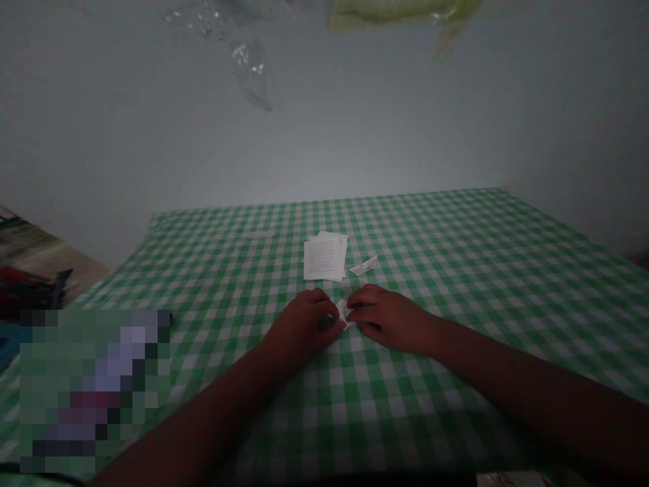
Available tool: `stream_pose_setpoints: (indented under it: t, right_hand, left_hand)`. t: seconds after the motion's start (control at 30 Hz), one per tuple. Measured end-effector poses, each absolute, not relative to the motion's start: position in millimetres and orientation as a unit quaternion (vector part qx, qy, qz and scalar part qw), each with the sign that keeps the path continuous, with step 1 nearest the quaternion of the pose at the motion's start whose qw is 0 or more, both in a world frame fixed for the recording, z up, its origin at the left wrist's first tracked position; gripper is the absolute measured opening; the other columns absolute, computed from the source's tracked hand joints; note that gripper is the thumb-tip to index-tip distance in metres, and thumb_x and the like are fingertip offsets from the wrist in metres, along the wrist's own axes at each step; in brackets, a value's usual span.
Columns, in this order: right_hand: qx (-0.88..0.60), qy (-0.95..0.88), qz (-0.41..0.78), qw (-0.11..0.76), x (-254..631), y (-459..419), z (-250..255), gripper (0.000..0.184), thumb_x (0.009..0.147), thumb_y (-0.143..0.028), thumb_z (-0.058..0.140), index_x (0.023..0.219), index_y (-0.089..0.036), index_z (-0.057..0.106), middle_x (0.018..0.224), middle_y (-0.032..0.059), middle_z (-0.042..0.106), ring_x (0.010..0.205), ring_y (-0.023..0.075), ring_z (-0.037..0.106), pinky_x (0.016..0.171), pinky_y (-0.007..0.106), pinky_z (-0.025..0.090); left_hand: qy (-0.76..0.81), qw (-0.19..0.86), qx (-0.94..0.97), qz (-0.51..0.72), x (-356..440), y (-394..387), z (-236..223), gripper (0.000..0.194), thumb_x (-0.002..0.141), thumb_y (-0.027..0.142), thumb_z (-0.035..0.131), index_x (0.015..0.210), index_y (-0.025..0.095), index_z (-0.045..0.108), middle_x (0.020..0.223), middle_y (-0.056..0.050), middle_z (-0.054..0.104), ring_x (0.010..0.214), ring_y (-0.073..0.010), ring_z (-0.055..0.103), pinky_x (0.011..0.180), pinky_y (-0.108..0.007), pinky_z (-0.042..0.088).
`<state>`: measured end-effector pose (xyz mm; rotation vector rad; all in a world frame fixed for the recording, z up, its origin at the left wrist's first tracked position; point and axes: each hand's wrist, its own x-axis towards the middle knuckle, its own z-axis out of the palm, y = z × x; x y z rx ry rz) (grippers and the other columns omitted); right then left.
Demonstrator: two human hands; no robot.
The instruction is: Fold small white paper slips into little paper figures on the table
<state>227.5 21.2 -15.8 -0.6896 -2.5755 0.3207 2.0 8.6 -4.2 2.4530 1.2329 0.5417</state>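
A small piece of folded white paper is pinched between my two hands, low over the checked cloth. My left hand grips its left side with thumb and fingers. From the right, my right hand has its fingers closed on the other side, covering part of the paper. Just beyond my hands lies a loose stack of printed paper sheets. To the right of that stack sits a folded paper boat shape, apart from both hands.
A green and white checked tablecloth covers the table up to a pale wall. Clear plastic and a yellowish bag hang above. A pixelated, blurred item lies at the left. A faint transparent strip lies further back.
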Motion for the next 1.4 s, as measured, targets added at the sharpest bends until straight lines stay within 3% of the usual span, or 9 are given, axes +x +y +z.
stream_pose_setpoints:
  t: [0.6,0.8,1.0,1.1,1.23,1.4]
  right_hand:
    - [-0.258,-0.941,0.101,0.193,226.5,15.1,-7.1,0.022,0.09,-0.012,0.051,0.103,-0.015,0.069,0.11,0.0113,0.065,0.101,0.021,0.058,0.091,0.039,0.048]
    - [-0.252,-0.951,0.07,0.166,226.3,12.0,-2.1,0.028,0.092,-0.016,0.052,0.116,-0.017,0.065,0.115,0.0123,0.063,0.106,0.0234,0.056,0.09,0.041,0.049]
    - [-0.304,-0.937,0.051,0.161,222.1,4.7,-0.3,0.023,0.095,-0.031,0.055,0.104,-0.019,0.071,0.118,0.0105,0.064,0.109,0.0259,0.054,0.096,0.044,0.043]
    - [-0.328,-0.924,0.075,0.182,219.3,4.8,-3.2,0.02,0.095,-0.029,0.056,0.101,-0.019,0.072,0.114,0.0077,0.066,0.106,0.0243,0.055,0.094,0.042,0.044]
    - [-0.321,-0.914,0.12,0.218,218.0,10.2,-8.5,0.017,0.095,-0.023,0.056,0.093,-0.02,0.073,0.104,0.0054,0.069,0.097,0.0198,0.058,0.089,0.037,0.045]
    - [-0.315,-0.918,0.103,0.218,217.0,11.0,-12.2,0.018,0.096,-0.022,0.054,0.096,-0.019,0.072,0.107,0.0056,0.069,0.101,0.0211,0.056,0.09,0.038,0.045]
  left_hand:
    - [0.441,0.189,0.849,0.22,3.0,8.2,-7.2,0.01,0.081,0.023,0.069,0.089,0.021,0.066,0.096,-0.003,0.061,0.094,-0.0192,0.057,0.09,-0.035,0.046]
    - [0.449,0.194,0.847,0.209,-0.5,12.3,-7.0,0.01,0.087,0.018,0.057,0.087,0.02,0.067,0.091,-0.003,0.062,0.088,-0.0171,0.058,0.084,-0.032,0.047]
    - [0.43,0.202,0.861,0.182,-3.6,9.2,-4.8,0.016,0.086,0.016,0.054,0.098,0.02,0.064,0.088,-0.002,0.064,0.085,-0.017,0.059,0.082,-0.032,0.047]
    - [0.429,0.21,0.861,0.172,-4.0,6.7,-4.0,0.022,0.085,0.017,0.055,0.105,0.021,0.062,0.088,-0.001,0.065,0.084,-0.0169,0.059,0.082,-0.033,0.048]
    - [0.426,0.205,0.859,0.196,-4.4,6.4,-3.2,0.027,0.083,0.016,0.057,0.109,0.02,0.059,0.099,-0.004,0.064,0.094,-0.0192,0.059,0.088,-0.035,0.049]
    - [0.386,0.122,0.902,0.149,-4.4,3.2,2.5,0.029,0.088,0.014,0.053,0.114,0.023,0.062,0.12,-0.007,0.062,0.112,-0.0235,0.054,0.097,-0.043,0.041]
